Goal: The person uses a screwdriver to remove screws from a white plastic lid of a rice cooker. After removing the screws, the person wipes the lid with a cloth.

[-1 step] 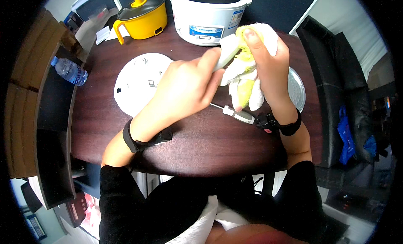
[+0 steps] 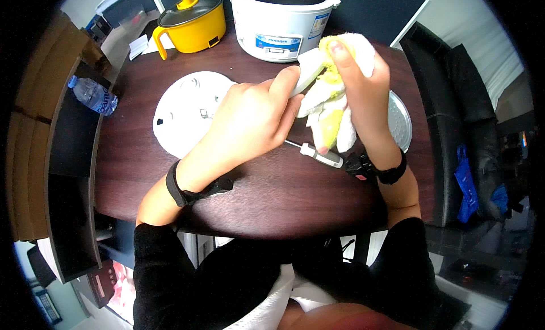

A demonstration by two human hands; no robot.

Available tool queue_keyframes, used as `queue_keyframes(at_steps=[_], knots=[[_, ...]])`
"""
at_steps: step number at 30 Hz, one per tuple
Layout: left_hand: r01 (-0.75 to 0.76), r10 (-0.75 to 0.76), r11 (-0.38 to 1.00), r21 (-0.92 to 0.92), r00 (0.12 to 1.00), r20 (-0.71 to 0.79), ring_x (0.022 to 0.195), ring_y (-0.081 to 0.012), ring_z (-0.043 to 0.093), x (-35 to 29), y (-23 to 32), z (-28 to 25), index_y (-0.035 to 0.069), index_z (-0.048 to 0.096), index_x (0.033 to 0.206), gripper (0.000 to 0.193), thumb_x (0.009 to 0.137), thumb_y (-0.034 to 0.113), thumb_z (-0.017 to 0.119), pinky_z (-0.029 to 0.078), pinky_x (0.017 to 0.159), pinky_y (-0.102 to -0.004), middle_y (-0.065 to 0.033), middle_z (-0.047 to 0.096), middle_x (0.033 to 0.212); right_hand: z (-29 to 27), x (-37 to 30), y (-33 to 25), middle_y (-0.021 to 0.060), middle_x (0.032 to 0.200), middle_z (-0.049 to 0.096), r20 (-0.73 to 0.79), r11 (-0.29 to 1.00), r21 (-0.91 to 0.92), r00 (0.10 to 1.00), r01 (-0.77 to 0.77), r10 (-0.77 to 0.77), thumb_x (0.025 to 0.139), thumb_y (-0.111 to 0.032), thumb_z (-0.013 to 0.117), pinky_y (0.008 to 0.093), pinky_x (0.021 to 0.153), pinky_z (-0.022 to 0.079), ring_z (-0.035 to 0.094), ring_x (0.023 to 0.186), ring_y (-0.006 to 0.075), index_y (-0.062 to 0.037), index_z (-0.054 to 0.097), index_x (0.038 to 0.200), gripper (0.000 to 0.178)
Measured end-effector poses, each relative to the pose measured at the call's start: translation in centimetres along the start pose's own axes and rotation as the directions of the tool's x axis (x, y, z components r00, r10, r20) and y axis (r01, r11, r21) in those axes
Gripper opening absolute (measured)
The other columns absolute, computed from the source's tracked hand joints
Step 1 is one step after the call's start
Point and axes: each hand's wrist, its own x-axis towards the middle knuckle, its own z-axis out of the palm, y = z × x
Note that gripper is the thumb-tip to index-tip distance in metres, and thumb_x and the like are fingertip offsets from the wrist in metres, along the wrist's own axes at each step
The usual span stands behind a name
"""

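Evidently, almost nothing has changed since the instant before: both hands keep the same hold, and only a faint shift of the whole view shows, so the handling appears to be steady rather than moving to a new grip. The left hand (image 2: 247,117) pinches the lower end of a smooth, curved white plastic piece (image 2: 308,73) between thumb and fingers, and that piece lies between the two hands, its far end against the cloth. The right hand (image 2: 366,83) is wrapped around a bunched, fluffy white-and-yellow cloth (image 2: 329,122), thumb on top, folds hanging below. Beneath the hands, a screwdriver with a grey-and-white handle (image 2: 322,155) rests on the dark reddish-brown wooden table (image 2: 272,199). A round white plastic disc (image 2: 184,111) lies partly behind the left forearm; a silver dimpled round plate (image 2: 401,122) sits just right of the right wrist. Beyond both hands stands a white cylindrical cooker body (image 2: 281,26).
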Motion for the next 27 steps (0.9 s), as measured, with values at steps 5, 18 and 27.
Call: queue_keyframes(at_steps=[5,18,27], knots=[[-0.068,0.088,0.968,0.242,0.993,-0.075,0.05,-0.0235,0.06,0.2,-0.7,0.2,0.0,0.052,0.11,0.032,0.081,0.012,0.06,0.047,0.045,-0.0322,-0.009,0.059,0.062,0.9,-0.7,1.2,0.0036,0.084,0.065,0.046,0.981,-0.159,0.993,0.116,-0.109,0.084,-0.017,0.066,0.0209,0.065,0.047,0.06,0.075,0.0055,-0.0014,0.062,0.093,0.019],[-0.154,0.18,0.824,0.545,0.984,0.006,0.056,-0.0134,0.056,0.1,-1.8,0.3,0.007,0.06,0.11,0.038,0.073,0.01,0.059,0.046,0.049,-0.0267,-0.0001,0.054,0.066,-0.8,1.5,1.0,0.0079,0.071,0.065,0.0,0.967,-0.237,0.995,0.097,-0.1,0.077,-0.022,0.072,0.0299,0.057,0.048,0.063,0.064,0.0144,-0.0017,0.063,0.085,0.023],[-0.192,0.187,0.761,0.619,0.98,0.074,0.058,-0.0125,0.056,0.2,-1.9,0.2,0.01,0.062,0.109,0.035,0.074,0.011,0.06,0.044,0.052,-0.0253,0.0013,0.055,0.066,0.2,0.5,1.5,0.0099,0.074,0.063,0.172,0.582,-0.73,0.921,0.357,-0.35,0.073,-0.027,0.071,0.0373,0.057,0.049,0.063,0.066,0.029,-0.0065,0.062,0.079,0.024]])
